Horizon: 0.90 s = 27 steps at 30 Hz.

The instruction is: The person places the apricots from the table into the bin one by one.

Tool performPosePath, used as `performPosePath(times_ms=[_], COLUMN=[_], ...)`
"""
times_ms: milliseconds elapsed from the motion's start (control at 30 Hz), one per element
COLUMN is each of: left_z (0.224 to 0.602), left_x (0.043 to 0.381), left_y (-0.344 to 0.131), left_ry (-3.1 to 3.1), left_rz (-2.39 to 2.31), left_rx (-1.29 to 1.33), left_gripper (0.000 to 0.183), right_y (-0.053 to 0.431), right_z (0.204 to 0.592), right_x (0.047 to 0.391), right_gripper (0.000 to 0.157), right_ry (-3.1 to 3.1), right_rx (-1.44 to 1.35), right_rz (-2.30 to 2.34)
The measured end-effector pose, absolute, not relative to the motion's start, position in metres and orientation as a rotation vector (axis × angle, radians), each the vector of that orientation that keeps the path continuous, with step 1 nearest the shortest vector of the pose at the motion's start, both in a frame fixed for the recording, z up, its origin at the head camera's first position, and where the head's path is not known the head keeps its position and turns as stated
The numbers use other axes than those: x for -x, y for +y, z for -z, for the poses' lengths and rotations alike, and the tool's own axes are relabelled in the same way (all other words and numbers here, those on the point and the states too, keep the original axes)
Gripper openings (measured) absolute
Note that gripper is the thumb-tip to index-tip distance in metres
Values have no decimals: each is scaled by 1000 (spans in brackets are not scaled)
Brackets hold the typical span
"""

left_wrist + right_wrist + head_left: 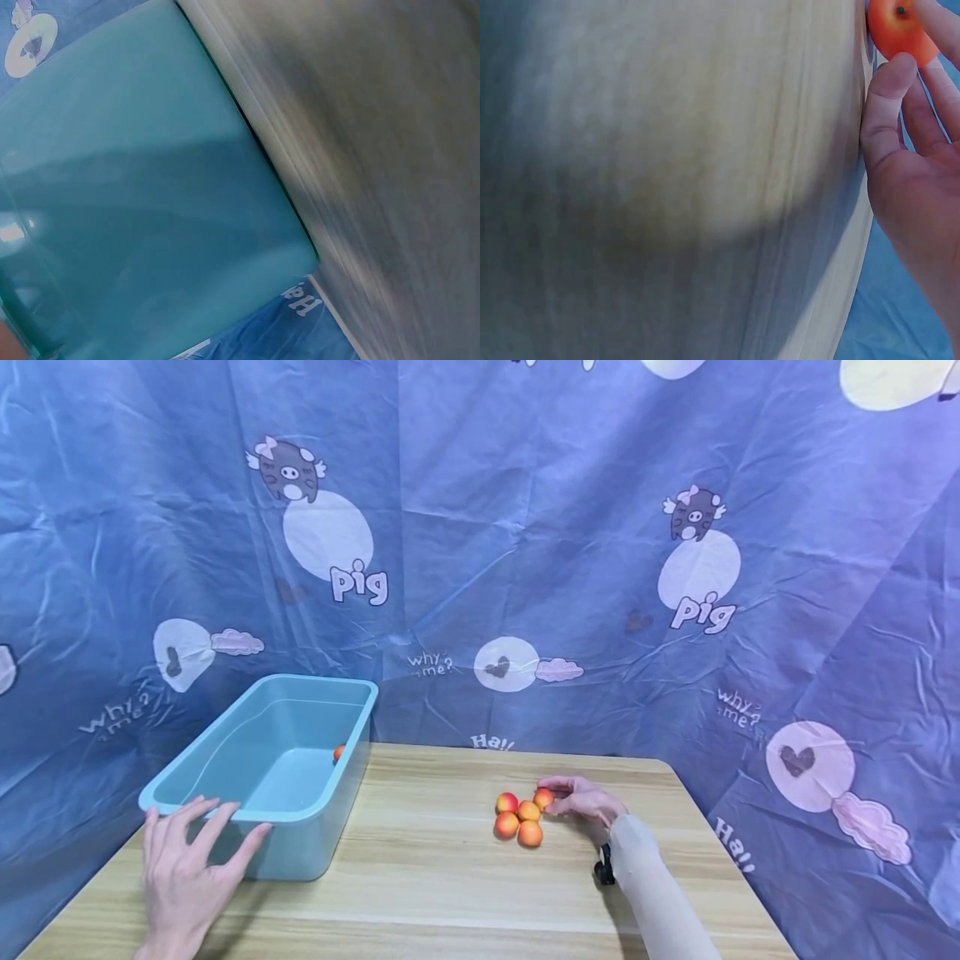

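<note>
Left hand (pixel 191 868) is sitting at 8 o'clock in the head view, fingers spreading, tips meeting the near rim of a blue tub (pixel 300 850). Right hand (pixel 585 802) is reaching in around 5 o'clock, thumb and fingers pinching a red-orange fruit (pixel 891 31); light sleeve (pixel 645 860) is covering that forearm, black gadget (pixel 604 866) is hanging at the wrist. Both are working over a wood-grain table (pixel 420 868). Blue cloth (pixel 465 560) with pig prints is hanging at 12 and wrapping both sides, creasing all over.

Pinched fruit is lying at 9 o'clock of the right hand, well apart from the left, between its 2 and 3.

Four more fruits (pixel 528 811) are bunching on the table just beside it, also toward 9. Tub is standing further out at 9, at the left hand's 1 o'clock. One loose fruit (pixel 339 753) is resting inside, by the right wall; the rim is hiding part of it. Bunch and tub wall are standing between the pinched fruit and the tub's inside.
</note>
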State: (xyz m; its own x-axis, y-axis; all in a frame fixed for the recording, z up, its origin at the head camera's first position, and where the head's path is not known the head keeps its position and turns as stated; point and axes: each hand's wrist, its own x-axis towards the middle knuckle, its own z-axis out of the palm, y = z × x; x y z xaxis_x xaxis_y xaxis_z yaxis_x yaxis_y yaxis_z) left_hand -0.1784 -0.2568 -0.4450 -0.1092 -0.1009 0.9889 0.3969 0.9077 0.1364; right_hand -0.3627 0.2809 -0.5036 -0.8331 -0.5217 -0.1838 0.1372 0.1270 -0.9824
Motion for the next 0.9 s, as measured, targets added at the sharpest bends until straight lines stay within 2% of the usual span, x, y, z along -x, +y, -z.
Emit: performPosePath(times_ms=[233,667,900], left_z=[446,448,447], left_x=[177,176,176], left_y=[-256,-254,-251], left_ry=[-1628,-1611,-1595], left_rz=[425,421,426], left_rx=[233,238,241], left_gripper=[61,62,61], right_y=[280,283,283], right_z=[502,511,504], right_x=[366,366,365], right_gripper=[58,52,54], right_ry=[2039,1967,2188], right_rx=[471,471,422], right_rz=[1650,1726,1661])
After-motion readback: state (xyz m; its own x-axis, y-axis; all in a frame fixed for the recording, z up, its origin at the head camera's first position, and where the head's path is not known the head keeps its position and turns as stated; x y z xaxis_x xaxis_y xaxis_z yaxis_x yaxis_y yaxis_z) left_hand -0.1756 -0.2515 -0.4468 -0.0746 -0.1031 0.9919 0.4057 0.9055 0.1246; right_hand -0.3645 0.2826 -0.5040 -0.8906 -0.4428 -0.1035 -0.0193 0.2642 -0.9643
